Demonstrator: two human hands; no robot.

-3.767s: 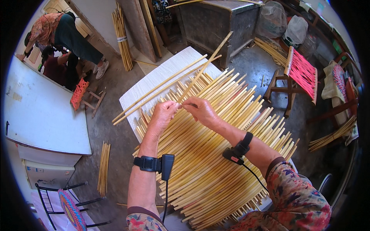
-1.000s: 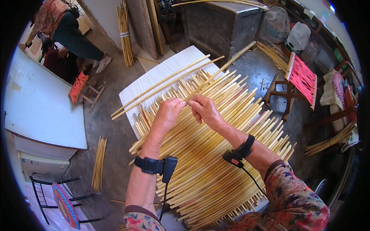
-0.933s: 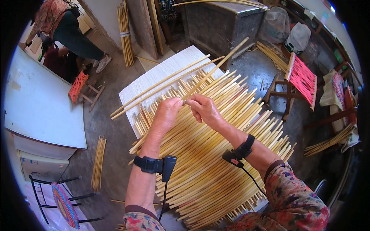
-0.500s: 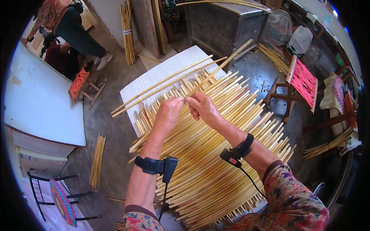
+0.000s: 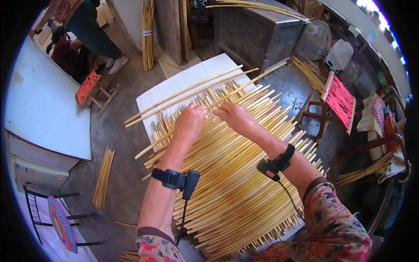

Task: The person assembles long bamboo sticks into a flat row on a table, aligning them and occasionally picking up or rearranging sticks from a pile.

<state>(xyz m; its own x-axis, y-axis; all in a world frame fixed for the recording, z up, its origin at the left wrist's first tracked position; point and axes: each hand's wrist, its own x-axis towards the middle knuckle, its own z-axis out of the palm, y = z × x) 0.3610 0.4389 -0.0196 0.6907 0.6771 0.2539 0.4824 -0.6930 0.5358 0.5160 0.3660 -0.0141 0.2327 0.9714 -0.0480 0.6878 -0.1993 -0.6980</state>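
A long pale wooden stick [image 5: 248,84] lies slantwise across the far end of a layered mat of sticks [image 5: 244,161]. My left hand [image 5: 190,124] is closed over this stick, its fingertips bent and partly hidden. Just to the right, my right hand [image 5: 239,118] has its thumb and fingers drawn together beside the same stick. What they pinch, if anything, is too small to make out. Beyond both hands, two more loose sticks [image 5: 187,91] lie across the white board [image 5: 174,86] under the mat. Each wrist wears a black strap with a small device and cable.
A red-webbed folding stool [image 5: 339,102] stands at right, another red stool [image 5: 88,87] at left. Stick bundles [image 5: 104,177] lie on the floor. A dark chest [image 5: 257,32] stands behind the board. Two people [image 5: 83,35] are at the far left, beside a white panel [image 5: 48,100].
The slanted stick has dropped lower, onto the mat, its near end now showing left of my left hand. My hands have moved slightly apart.
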